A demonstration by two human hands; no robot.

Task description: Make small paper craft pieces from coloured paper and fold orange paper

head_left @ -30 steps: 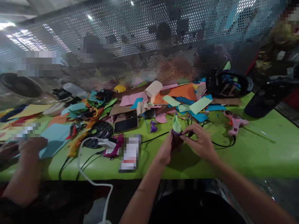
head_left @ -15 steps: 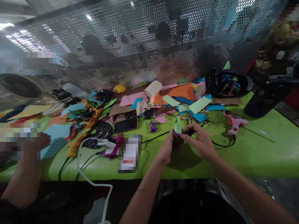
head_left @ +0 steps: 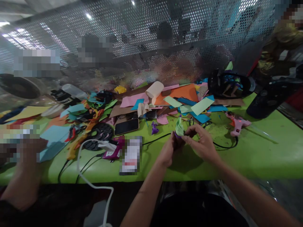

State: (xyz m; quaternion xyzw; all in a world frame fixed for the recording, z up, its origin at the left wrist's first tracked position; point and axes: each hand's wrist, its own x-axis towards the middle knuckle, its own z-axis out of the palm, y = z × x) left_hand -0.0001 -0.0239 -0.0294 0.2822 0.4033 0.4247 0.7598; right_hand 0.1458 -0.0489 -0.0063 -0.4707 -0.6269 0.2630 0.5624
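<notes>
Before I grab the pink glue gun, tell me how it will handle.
The pink glue gun looks plastic, so probably light and stiff. Its black cord may drag or tug it round. The long clear glue stick jutting from its back could flex or snag.

no text, label, brand, number or sign can be read.

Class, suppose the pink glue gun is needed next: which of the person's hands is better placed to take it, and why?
Probably the right hand: it is nearer the pink glue gun, which lies on that side. The left hand is farther away and seems to hold the green-and-purple piece.
</notes>
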